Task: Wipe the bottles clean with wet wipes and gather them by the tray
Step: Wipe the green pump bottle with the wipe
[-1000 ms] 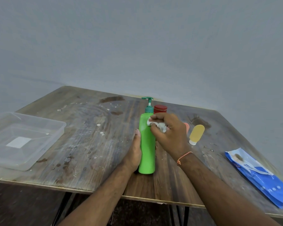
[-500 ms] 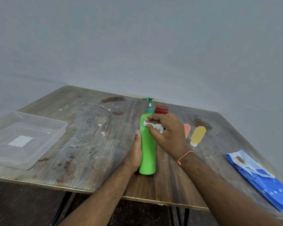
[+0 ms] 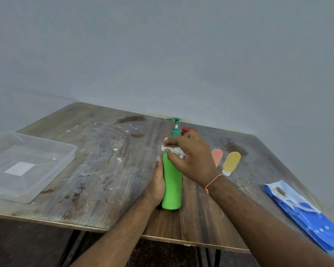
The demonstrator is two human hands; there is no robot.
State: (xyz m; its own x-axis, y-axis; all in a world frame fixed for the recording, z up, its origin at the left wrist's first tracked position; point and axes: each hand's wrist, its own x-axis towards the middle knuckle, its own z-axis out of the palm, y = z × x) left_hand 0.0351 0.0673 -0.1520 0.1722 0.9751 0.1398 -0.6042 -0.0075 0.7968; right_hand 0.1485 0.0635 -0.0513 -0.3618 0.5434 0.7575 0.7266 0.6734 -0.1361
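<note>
The green pump bottle (image 3: 172, 182) stood upright on the desk (image 3: 104, 170), close to the middle of its near edge. The left hand (image 3: 156, 186) was wrapped round the bottle's lower left side, thumb up along the plastic, grasping it to keep it from turning or tipping. The right hand (image 3: 191, 157) pinched a crumpled white wet wipe (image 3: 174, 150) against the bottle's shoulder, just under the dark green pump collar.

To do this step well, I judged that the left hand should hold low and firm while the right pressed the wipe flat and dragged it down the body in long strokes, with the bottle turned a little between strokes so the far side was not missed. The neck under the pump likely needed a twist of the wipe. The wipe looked bunched small; opening it out would give more clean surface.

The clear plastic tray (image 3: 27, 168) sat at the left edge of the desk, well apart from the bottle, so gathering was not yet done. A red-capped bottle (image 3: 189, 130) stood just behind the right hand. An orange tube (image 3: 217, 156) and a yellow tube (image 3: 231, 162) lay toward the right edge. A blue wipes pack (image 3: 307, 214) lay at the near right corner.

No brand or wording could be read: the green bottle showed no label, the pack's print was blurred, and the white patch in the tray was blank
</note>
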